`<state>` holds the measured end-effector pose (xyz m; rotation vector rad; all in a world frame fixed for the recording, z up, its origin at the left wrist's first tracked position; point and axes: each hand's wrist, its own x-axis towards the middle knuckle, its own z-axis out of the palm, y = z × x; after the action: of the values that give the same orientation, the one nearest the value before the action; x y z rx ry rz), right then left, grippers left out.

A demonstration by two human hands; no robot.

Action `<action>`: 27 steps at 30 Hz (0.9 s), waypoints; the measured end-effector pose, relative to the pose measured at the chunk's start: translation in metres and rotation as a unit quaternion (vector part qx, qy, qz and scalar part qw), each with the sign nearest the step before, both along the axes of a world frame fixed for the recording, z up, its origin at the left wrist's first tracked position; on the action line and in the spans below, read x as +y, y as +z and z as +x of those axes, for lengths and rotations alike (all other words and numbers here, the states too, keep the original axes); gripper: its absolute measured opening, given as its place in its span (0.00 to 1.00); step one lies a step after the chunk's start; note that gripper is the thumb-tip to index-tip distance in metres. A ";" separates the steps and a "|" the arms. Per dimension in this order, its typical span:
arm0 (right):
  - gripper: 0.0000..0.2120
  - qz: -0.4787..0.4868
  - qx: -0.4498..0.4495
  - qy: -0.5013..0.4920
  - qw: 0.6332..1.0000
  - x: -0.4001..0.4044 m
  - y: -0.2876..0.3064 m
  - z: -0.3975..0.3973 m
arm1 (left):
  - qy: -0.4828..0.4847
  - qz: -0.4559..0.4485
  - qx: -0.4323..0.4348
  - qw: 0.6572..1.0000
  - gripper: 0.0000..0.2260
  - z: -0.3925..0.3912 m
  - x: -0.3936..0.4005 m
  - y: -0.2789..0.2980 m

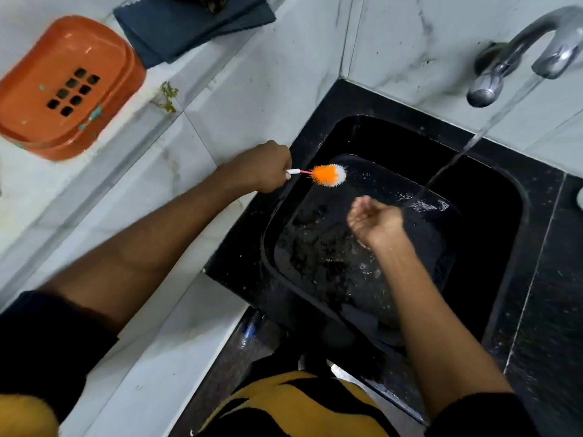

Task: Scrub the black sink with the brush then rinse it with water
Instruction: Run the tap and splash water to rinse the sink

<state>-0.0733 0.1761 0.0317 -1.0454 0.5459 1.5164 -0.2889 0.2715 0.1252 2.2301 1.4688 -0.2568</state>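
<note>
The black sink (492,197) sits in the corner, its floor wet and splashed. Water runs from the chrome tap (533,48) in a stream (473,143) that lands at the sink's far right floor. My left hand (268,167) grips the handle of the brush (328,175), whose orange and white bristles hang over the sink's left rim. My right hand (373,220) is over the middle of the sink, palm up and fingers loosely cupped, just left of where the stream lands. It holds nothing.
An orange soap dish (67,86) lies on the white marble counter (189,190) at the far left. A folded dark blue cloth (192,23) lies behind it. White marble wall (410,42) backs the sink. Black granite (549,279) borders the sink's right side.
</note>
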 end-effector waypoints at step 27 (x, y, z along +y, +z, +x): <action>0.12 0.034 -0.078 0.218 0.972 -0.040 -0.010 -0.032 | 0.000 -0.012 -0.005 1.000 0.08 0.000 -0.005 -0.003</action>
<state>-0.1051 0.1365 0.0217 -1.2753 0.1537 1.7982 -0.2893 0.2665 0.1219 2.2096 1.4517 -0.2613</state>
